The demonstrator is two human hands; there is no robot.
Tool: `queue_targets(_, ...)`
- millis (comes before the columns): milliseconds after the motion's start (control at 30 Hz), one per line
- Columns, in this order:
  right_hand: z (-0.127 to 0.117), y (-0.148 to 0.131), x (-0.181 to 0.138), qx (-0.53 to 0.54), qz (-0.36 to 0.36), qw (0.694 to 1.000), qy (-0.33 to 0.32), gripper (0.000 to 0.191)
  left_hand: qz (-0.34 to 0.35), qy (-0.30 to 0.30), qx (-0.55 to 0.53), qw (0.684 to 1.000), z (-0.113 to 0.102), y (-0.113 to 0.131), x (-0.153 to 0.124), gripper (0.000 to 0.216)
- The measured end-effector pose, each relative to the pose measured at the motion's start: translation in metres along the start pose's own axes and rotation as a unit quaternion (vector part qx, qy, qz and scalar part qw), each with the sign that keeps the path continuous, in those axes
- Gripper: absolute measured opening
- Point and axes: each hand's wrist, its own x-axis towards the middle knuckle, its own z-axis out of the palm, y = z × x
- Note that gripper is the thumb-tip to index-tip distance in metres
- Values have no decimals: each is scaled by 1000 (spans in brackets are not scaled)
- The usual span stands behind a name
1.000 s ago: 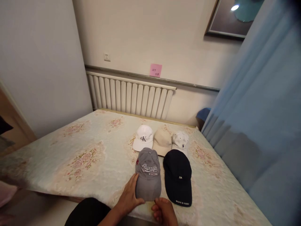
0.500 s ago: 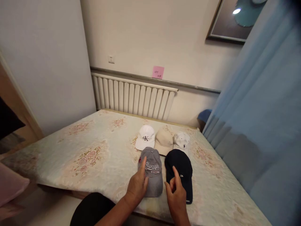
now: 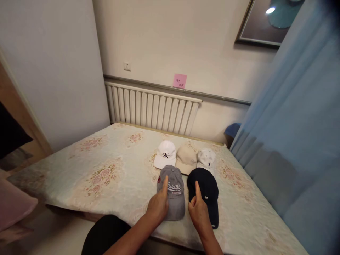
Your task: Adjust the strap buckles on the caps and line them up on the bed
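Note:
My left hand (image 3: 158,203) is over the grey baseball cap (image 3: 174,207) with "Always" lettering. Its index finger is stretched out across the cap's front, the other fingers are folded, and nothing is held. Beside it, my right hand (image 3: 198,209) points its index finger over the dark navy cap (image 3: 205,177), also holding nothing. Whether either fingertip touches the fabric I cannot tell. Behind these two caps stand a white cap (image 3: 165,150) with "CK" letters, a beige cap (image 3: 185,156) and another white cap (image 3: 206,156) with a small dark emblem.
The caps lie on a bed (image 3: 74,166) with a pale floral cover. A radiator (image 3: 154,109) runs along the wall behind it. A blue curtain (image 3: 297,134) hangs at the right. At the left edge, part of a person in pink clothing (image 3: 16,202) shows.
Both index fingers have straightened further over the same two caps, and the right hand's fingers have curled in more around the pointing finger. The view has shifted slightly; the caps stay put.

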Motion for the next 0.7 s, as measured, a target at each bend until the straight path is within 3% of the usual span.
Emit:
queue_targets(167, -1, 0, 0, -19, -14, 1000, -8, 80, 7, -30, 42, 999, -1, 3, -2, 85)
queue_targets(400, 1, -1, -3, -51, -38, 998, -15, 77, 6, -101, 220, 970, -7, 14, -5, 86)
queue_targets(700, -1, -8, -5, -50, -35, 998, -9, 76, 14, -92, 164, 982, -6, 5, -9, 87)
